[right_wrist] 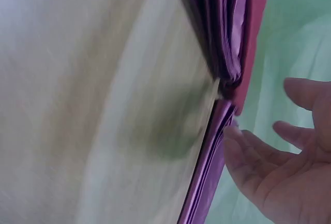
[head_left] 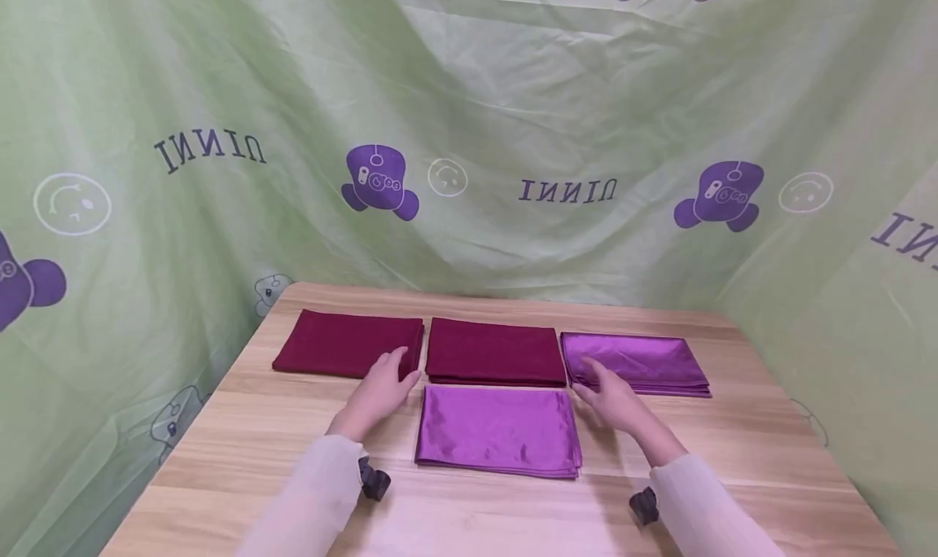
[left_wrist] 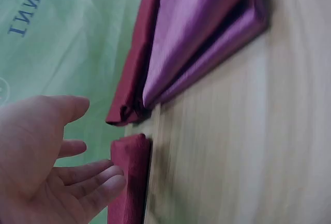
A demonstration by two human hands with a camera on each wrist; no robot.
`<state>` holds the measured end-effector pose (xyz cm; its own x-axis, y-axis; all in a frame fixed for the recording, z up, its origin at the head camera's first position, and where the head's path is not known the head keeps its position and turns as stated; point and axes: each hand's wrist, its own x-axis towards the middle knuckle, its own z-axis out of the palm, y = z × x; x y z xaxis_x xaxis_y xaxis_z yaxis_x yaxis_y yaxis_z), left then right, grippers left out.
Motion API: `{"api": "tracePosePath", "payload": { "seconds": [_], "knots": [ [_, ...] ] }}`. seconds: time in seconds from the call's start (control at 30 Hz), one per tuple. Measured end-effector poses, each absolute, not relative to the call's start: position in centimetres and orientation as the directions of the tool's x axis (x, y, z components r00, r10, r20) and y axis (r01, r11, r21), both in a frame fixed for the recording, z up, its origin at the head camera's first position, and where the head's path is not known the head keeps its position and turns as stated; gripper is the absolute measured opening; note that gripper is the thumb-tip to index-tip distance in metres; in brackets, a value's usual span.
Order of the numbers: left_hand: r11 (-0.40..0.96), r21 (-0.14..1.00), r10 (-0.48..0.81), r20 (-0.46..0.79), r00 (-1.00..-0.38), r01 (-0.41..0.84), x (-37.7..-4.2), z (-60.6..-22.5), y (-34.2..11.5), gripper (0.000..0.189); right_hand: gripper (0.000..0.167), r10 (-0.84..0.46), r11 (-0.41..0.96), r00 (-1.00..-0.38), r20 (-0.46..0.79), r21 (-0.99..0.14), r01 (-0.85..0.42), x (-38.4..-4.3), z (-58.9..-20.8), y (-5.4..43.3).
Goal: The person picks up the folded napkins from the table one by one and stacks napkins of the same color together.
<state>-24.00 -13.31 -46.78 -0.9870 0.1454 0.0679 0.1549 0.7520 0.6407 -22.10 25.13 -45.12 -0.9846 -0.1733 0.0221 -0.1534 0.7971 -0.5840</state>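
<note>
Four folded cloths lie on the wooden table, several of them in a back row. A dark red cloth (head_left: 344, 341) is at the back left, a second dark red cloth (head_left: 494, 352) in the middle, and a shiny purple cloth (head_left: 633, 361) at the back right. In front of the middle one lies another shiny purple cloth (head_left: 498, 428). My left hand (head_left: 381, 390) hovers over the right front corner of the left red cloth, fingers relaxed and holding nothing. My right hand (head_left: 611, 398) is over the left front part of the back right purple cloth, its palm likewise bare in the right wrist view.
The wooden table (head_left: 242, 459) has a back edge close to a green printed curtain (head_left: 469, 247), which also hangs along both sides. Dark wrist cameras (head_left: 375, 480) sit under both light sleeves (head_left: 308, 492). Narrow gaps separate the cloths.
</note>
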Motion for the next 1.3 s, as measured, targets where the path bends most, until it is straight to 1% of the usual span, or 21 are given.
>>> {"api": "tracePosePath", "payload": {
  "seconds": [0.17, 0.33, 0.57, 0.73, 0.83, 0.97, 1.03, 1.13, 1.3],
  "knots": [
    [0.679, 0.722, 0.14, 0.047, -0.989, 0.13, -22.6, -47.0, -12.9, 0.054, 0.055, -0.208, 0.744, -0.978, -0.032, -0.654, -0.137, -20.5, -45.2, 24.7],
    [0.663, 0.736, 0.182, 0.016, -0.983, 0.135, -21.6, -47.5, -12.5, 0.05, 0.051, -0.207, 0.686, -0.977, -0.055, -0.72, -0.105, -19.4, -45.7, 24.1],
    [0.639, 0.757, 0.204, 0.004, -0.979, 0.136, -20.5, -47.9, -12.0, 0.046, 0.05, -0.157, 0.607, -0.983, -0.097, -0.794, -0.019, -18.5, -46.3, 23.0],
    [0.614, 0.778, 0.224, -0.012, -0.975, 0.132, -20.1, -47.8, -11.6, 0.048, 0.052, -0.102, 0.581, -0.989, -0.111, -0.813, 0.032, -18.5, -46.3, 22.7],
    [0.607, 0.786, 0.214, -0.017, -0.977, 0.119, -20.0, -48.0, -11.5, 0.046, 0.055, -0.083, 0.52, -0.988, -0.133, -0.851, 0.071, -18.5, -46.5, 22.7],
    [0.56, 0.821, 0.2, 0.0, -0.98, 0.115, -20.1, -48.2, -11.4, 0.04, 0.061, -0.145, 0.354, -0.971, -0.19, -0.926, 0.128, -18.7, -46.8, 22.9],
    [0.525, 0.845, 0.194, -0.001, -0.981, 0.103, -20.1, -48.2, -11.4, 0.038, 0.062, -0.19, 0.292, -0.96, -0.208, -0.945, 0.147, -18.7, -47.0, 22.9],
    [0.458, 0.887, 0.188, -0.032, -0.982, 0.059, -20.1, -48.2, -11.5, 0.04, 0.064, -0.237, 0.25, -0.943, -0.235, -0.952, 0.175, -18.7, -47.1, 22.9],
    [0.348, 0.938, 0.23, -0.088, -0.969, -0.002, -20.4, -48.5, -11.9, 0.043, 0.066, -0.27, 0.207, -0.92, -0.285, -0.95, 0.233, -18.8, -47.1, 23.0]
  ]
}}
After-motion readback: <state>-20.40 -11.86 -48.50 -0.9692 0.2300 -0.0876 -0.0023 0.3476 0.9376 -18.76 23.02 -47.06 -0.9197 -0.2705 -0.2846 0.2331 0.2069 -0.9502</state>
